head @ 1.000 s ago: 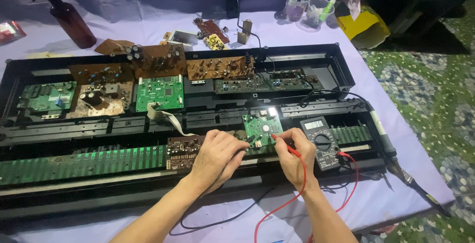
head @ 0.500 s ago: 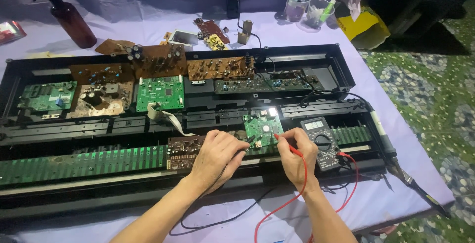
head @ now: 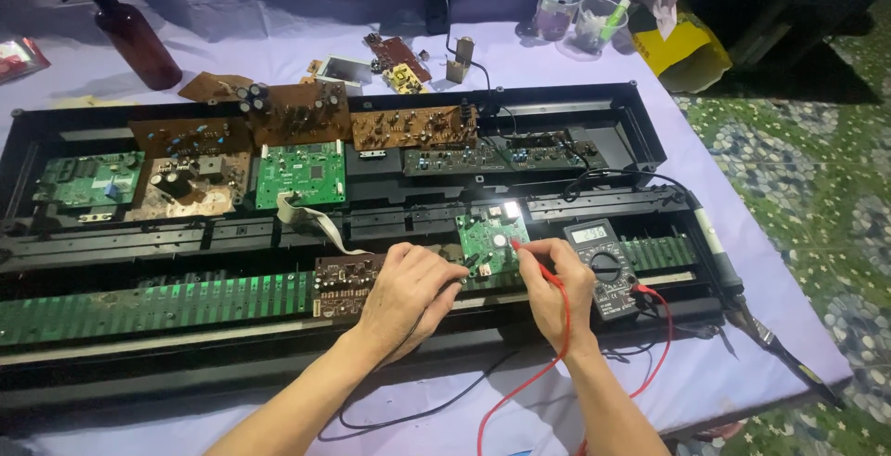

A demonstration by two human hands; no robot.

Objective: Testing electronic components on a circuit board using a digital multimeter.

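Small green board (head: 492,241) sits mid-chassis, beside the multimeter (head: 608,266). Right hand (head: 555,280) pinches the red probe (head: 529,256) on it; left hand (head: 415,284) is curled, presumably on the black probe. Brace wrists, tips steady, no bridging pads.

Small green square circuit board (head: 490,241) lying flat in the black open chassis, thin red-handled test probe (head: 534,263) tilted, tip touching it

Both forearms are bare from the lower frame edge to the wrists; no sleeves visible. The left hand (head: 408,291) and right hand (head: 555,287) carry no gloves, rings, watch or bands that can be seen. Fingernails short, unpainted where visible.
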